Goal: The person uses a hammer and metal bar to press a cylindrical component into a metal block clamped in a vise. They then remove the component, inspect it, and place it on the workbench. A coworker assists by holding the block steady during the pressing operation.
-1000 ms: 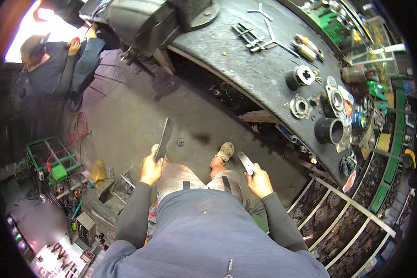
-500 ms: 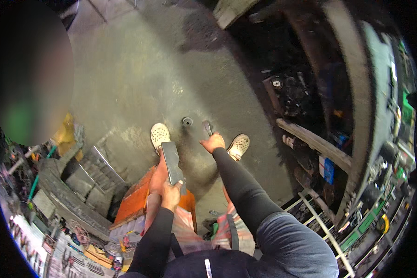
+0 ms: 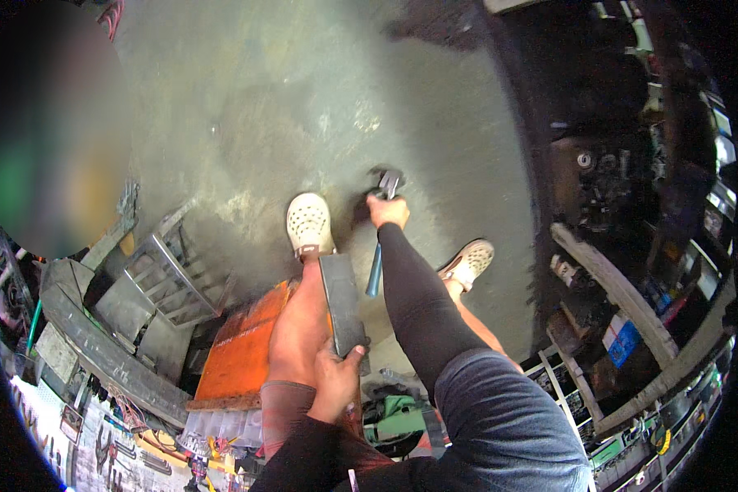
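My left hand [image 3: 334, 379] is closed around the lower end of a long, flat, dark grey metal bar [image 3: 343, 295], held in front of my left shin. Out ahead of it, my right hand [image 3: 388, 211] grips a claw hammer near its grey metal head [image 3: 391, 182]. The hammer's blue handle [image 3: 375, 275] hangs back beneath my wrist, toward me. The hammer head is over the concrete floor [image 3: 254, 123], with a dark shape partly hidden behind it that I cannot make out.
My light clogs [image 3: 310, 223] stand apart on the floor. An orange box [image 3: 242, 348] is beside my left leg, and a metal frame [image 3: 172, 283] lies farther left. Wooden beams [image 3: 615, 291] border a dark recess at right. Hand tools [image 3: 111, 455] lie at lower left.
My right hand has moved forward with the hammer, whose blue handle now shows. My left hand still holds the bar. The view has shifted, and the round metal part on the floor no longer shows plainly.
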The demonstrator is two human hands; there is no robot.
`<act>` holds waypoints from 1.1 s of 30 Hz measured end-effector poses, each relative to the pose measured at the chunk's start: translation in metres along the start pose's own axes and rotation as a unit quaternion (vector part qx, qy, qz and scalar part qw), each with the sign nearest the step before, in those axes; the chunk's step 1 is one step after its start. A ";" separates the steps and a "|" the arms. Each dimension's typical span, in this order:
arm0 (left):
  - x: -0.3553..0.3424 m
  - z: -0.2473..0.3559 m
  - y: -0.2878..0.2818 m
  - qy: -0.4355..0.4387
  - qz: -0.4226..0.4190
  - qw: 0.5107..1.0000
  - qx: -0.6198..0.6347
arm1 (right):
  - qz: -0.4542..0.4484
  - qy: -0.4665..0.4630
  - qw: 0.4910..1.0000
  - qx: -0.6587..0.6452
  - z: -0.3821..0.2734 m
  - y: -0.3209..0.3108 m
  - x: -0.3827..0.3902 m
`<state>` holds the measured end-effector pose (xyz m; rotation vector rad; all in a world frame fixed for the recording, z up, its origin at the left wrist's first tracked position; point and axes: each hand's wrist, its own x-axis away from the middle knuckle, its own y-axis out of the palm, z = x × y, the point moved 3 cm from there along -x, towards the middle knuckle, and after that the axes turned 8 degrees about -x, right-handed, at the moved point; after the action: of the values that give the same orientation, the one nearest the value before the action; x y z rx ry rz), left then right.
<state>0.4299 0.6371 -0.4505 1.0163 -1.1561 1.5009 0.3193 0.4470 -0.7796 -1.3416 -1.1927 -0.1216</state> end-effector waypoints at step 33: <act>0.382 0.489 0.214 0.642 -0.032 0.688 -0.338 | 0.227 -0.153 0.917 -0.290 -0.015 -0.908 0.172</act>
<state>0.1732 0.2111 -0.0219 -0.5455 -0.4606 1.1065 -0.2042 0.2450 -0.0446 -2.1963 -1.1056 0.0816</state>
